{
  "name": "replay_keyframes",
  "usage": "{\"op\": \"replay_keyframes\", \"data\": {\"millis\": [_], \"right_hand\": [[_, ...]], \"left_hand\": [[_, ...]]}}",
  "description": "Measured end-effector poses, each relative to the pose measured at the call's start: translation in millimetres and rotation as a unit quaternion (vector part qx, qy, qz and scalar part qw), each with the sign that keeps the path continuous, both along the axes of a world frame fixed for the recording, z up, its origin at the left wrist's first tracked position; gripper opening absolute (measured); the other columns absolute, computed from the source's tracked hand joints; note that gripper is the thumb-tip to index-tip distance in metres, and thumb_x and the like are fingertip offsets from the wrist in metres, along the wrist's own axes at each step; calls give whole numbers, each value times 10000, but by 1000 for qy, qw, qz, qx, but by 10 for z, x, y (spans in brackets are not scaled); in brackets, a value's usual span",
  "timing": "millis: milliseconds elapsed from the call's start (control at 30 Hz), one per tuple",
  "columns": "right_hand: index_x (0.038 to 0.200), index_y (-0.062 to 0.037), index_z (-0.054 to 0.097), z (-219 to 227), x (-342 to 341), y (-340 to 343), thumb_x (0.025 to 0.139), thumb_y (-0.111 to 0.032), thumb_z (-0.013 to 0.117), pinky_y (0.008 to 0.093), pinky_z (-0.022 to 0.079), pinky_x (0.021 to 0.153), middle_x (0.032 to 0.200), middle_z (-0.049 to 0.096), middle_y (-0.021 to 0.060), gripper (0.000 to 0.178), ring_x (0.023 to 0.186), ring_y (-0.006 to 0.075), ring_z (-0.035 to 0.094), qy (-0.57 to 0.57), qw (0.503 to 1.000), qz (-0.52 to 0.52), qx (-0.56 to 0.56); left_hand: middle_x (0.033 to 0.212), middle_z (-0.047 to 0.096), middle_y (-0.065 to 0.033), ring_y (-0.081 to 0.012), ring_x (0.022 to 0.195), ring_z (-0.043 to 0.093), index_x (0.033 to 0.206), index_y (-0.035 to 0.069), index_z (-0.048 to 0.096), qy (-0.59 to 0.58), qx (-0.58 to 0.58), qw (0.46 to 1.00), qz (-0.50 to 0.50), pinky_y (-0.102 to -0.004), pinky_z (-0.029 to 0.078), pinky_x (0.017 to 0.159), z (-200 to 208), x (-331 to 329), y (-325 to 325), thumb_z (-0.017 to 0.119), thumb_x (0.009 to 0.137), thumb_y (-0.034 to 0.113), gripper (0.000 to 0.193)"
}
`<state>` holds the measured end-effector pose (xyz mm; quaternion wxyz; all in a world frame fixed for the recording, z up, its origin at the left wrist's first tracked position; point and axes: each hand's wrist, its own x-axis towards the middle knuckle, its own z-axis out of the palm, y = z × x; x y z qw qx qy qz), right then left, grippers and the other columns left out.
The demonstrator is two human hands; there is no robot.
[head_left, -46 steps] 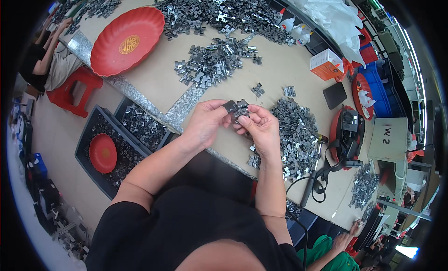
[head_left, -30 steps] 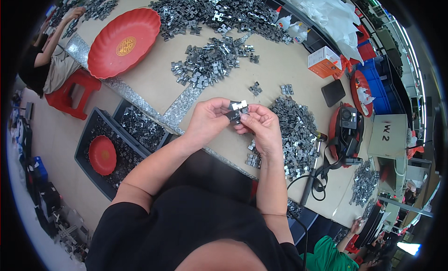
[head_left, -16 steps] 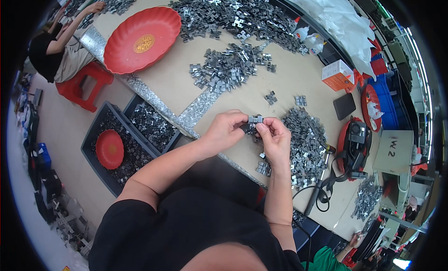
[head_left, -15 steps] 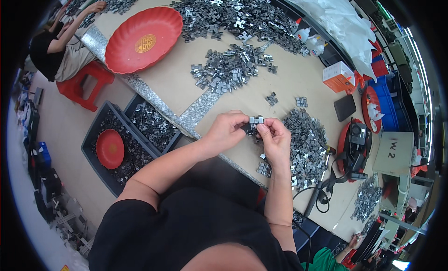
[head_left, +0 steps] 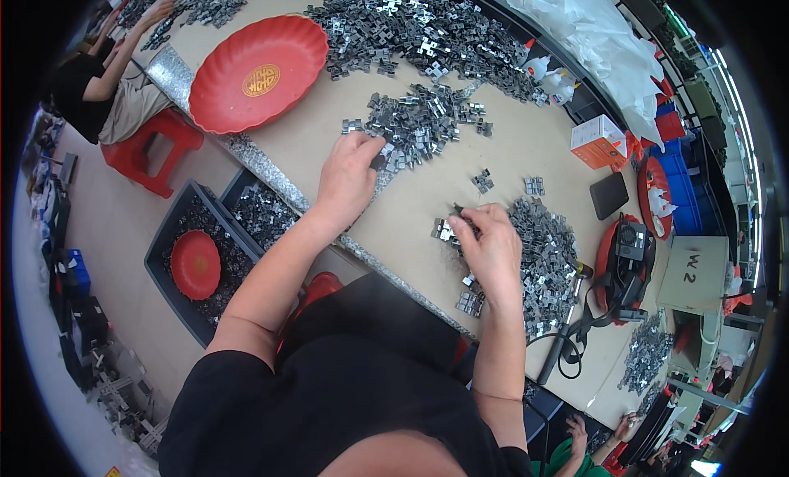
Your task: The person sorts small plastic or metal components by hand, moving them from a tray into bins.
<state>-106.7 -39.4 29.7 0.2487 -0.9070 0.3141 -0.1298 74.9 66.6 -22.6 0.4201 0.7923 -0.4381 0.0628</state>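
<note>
My left hand (head_left: 348, 179) reaches to the near left edge of the middle pile of small grey metal clips (head_left: 415, 124). Its thumb and fingers come together on a dark clip there. Closer to me, my right hand (head_left: 491, 248) is low over the table with thumb and fingertips pinched on a small metal clip, mostly hidden by the fingers. Just left of those fingertips lie a few shiny clips (head_left: 442, 230). To the right of this hand spreads another pile of clips (head_left: 544, 259).
A large red scalloped tray (head_left: 222, 91) sits at the far left. Behind is a bigger clip heap (head_left: 419, 29). An orange-and-white box (head_left: 597, 142), a dark flat pad (head_left: 608, 193) and a cabled black device (head_left: 629, 251) stand right. Grey bins (head_left: 168, 267) are below left; co-workers sit nearby.
My hands, together over the table before, have parted. The left has moved forward and left to the middle pile; the right has stayed close to its place, its fingers lower.
</note>
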Motion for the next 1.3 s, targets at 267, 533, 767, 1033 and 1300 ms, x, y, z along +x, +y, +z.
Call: {"op": "replay_keyframes", "data": {"millis": [267, 533, 767, 1033, 1300], "right_hand": [[888, -13, 567, -51, 149, -581, 739, -150, 536, 389, 426, 672, 819, 555, 164, 204, 765, 329, 544, 52, 992, -90, -66], [899, -51, 570, -219, 328, -563, 696, -151, 584, 387, 438, 682, 878, 544, 134, 227, 819, 300, 547, 89, 992, -45, -82], [856, -34, 594, -172, 232, -535, 678, -119, 603, 353, 444, 645, 824, 554, 142, 197, 726, 286, 558, -40, 996, -21, -78], [887, 40, 550, -30, -11, -363, 727, -88, 603, 234, 445, 599, 804, 570, 53, 212, 692, 116, 562, -203, 892, -122, 386], [942, 24, 486, -57, -135, -161, 783, -74, 558, 163, 422, 547, 783, 520, 37, 200, 625, 82, 517, -319, 835, -31, 448]], "left_hand": [[884, 503, -101, -258, 845, 481, 849, 27, 536, -90, 70, 991, -76, -343, 409, 709, 50, 46, -2, 453, 634, -51, 244], [887, 483, -122, -282, 851, 469, 891, 17, 489, -99, 89, 988, -75, -362, 405, 713, 116, 33, 1, 465, 623, -48, 277], [853, 480, -154, -321, 809, 486, 897, 8, 453, -36, 110, 992, -53, -369, 414, 689, 142, 57, 68, 480, 594, -81, 318], [867, 562, -88, -157, 697, 571, 939, 20, 465, 590, -169, 764, -200, -239, 464, 591, 245, -140, -109, 421, 756, -73, 210], [914, 557, -137, -216, 801, 588, 946, 11, 469, 792, -160, 557, -192, -262, 499, 614, 274, -523, -243, 429, 783, -41, 176]]}}
